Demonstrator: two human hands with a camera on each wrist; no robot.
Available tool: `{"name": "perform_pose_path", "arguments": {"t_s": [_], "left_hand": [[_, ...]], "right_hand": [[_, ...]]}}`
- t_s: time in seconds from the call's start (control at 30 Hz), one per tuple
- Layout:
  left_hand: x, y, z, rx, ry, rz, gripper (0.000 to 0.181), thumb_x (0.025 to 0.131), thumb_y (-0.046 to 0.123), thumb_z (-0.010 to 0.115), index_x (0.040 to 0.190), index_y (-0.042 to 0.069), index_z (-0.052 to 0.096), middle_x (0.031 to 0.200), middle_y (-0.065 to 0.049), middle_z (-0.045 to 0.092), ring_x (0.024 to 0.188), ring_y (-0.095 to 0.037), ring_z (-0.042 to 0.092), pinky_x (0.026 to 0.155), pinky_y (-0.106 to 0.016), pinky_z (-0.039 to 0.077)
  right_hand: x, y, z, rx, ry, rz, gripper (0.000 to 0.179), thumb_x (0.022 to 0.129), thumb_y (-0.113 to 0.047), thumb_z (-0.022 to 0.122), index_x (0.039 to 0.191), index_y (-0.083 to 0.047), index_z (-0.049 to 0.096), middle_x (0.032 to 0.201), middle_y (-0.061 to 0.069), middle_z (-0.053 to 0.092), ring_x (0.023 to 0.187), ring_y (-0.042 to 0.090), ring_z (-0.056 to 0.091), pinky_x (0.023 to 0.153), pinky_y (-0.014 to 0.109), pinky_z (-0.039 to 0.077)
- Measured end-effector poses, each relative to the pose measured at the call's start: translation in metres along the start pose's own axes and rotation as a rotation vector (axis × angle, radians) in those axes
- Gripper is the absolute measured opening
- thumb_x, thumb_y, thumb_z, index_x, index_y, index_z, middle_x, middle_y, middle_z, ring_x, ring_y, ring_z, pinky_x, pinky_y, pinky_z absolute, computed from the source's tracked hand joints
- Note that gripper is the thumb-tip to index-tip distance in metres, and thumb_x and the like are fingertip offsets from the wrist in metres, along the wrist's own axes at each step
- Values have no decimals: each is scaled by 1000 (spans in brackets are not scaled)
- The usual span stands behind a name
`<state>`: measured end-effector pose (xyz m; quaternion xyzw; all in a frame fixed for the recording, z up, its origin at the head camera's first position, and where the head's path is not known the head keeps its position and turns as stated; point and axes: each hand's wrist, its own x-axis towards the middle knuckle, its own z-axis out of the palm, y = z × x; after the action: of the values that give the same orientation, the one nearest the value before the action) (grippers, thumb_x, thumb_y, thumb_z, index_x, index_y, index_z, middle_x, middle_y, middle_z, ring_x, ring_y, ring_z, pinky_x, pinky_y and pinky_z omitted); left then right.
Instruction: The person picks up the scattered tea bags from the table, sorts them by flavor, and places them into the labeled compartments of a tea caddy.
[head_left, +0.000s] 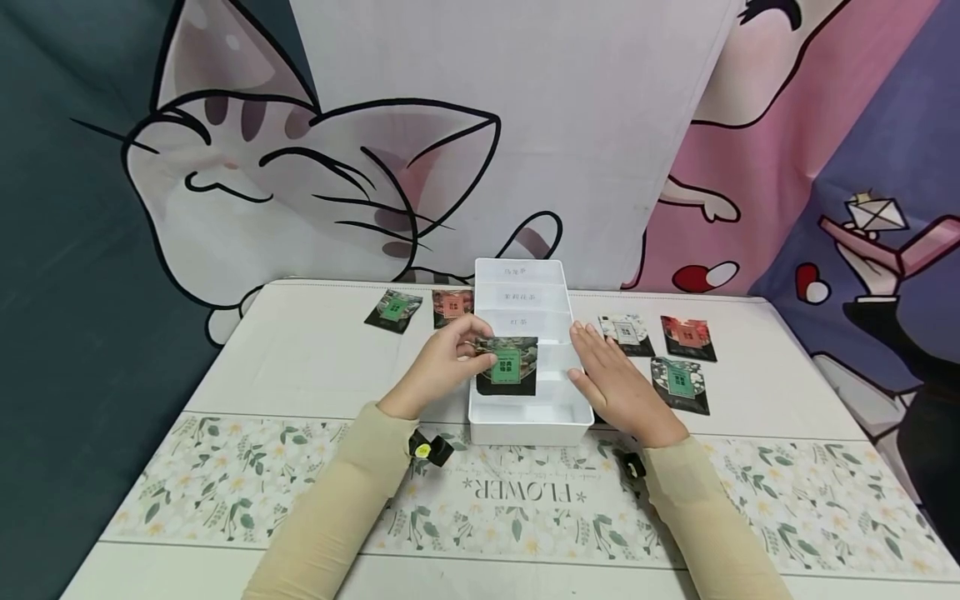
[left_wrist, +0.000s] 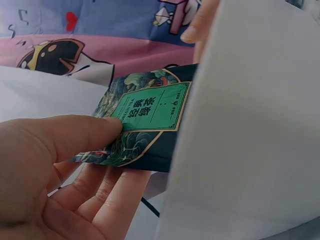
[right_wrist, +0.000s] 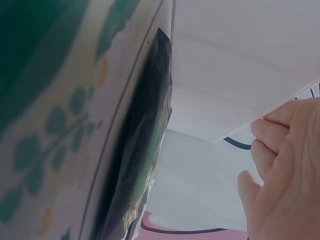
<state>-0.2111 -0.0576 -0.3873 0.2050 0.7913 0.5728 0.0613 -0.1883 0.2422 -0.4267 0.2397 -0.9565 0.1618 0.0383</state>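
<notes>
Between thumb and fingers, my left hand (head_left: 444, 364) pinches a dark green tea sachet (head_left: 507, 367) with a green label, over the front part of a white divided box (head_left: 531, 433). In the left wrist view the sachet (left_wrist: 150, 107) faces up, its far end partly hidden behind the box wall (left_wrist: 240, 125). My right hand (head_left: 618, 387) lies with straight fingers along the box's right rim and holds nothing. The right wrist view has its fingertips (right_wrist: 272, 131) right at the rim. The box dividers carry handwritten labels.
Left of the box lie a green-labelled sachet (head_left: 394, 310) and a red one (head_left: 452, 307). At the right are a white-patterned sachet (head_left: 626, 333), a red sachet (head_left: 688, 337) and a green-labelled one (head_left: 679, 383). A floral strip (head_left: 262, 483) crosses the table; a printed cloth (head_left: 585, 125) hangs behind.
</notes>
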Motion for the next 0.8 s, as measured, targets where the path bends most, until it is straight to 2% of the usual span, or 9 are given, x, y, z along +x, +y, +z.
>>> {"name": "perform_pose_path", "arguments": {"t_s": [0.37,0.5,0.67,0.8], "left_hand": [[0,-5,14,162,-32,114,27,92,2,72,114,9,57,112,-8,65,95,-20,64,85,-35,56],[-1,-5,18,202,-38,134,26,93,2,72,112,9,57,109,-6,66,96,-20,64,86,-34,57],[-2,-4,21,256,-56,160,22,93,3,71,107,10,56,105,-5,66,97,-19,66,85,-28,57],[-3,-3,23,305,-67,192,20,92,1,71,102,10,56,102,-4,66,96,-17,67,85,-24,57]], "right_hand": [[0,0,0,5,-1,-2,67,111,-41,35,163,-5,13,170,10,13,157,27,5,125,55,12],[0,-1,-1,20,-5,1,67,111,-41,35,163,-6,13,170,10,12,157,26,5,125,54,10],[0,-2,-2,26,-13,10,67,111,-42,35,163,-6,12,170,9,12,157,26,4,126,51,7],[0,-1,-2,16,-15,12,67,111,-42,35,163,-6,12,170,9,12,157,26,4,125,53,9]]}}
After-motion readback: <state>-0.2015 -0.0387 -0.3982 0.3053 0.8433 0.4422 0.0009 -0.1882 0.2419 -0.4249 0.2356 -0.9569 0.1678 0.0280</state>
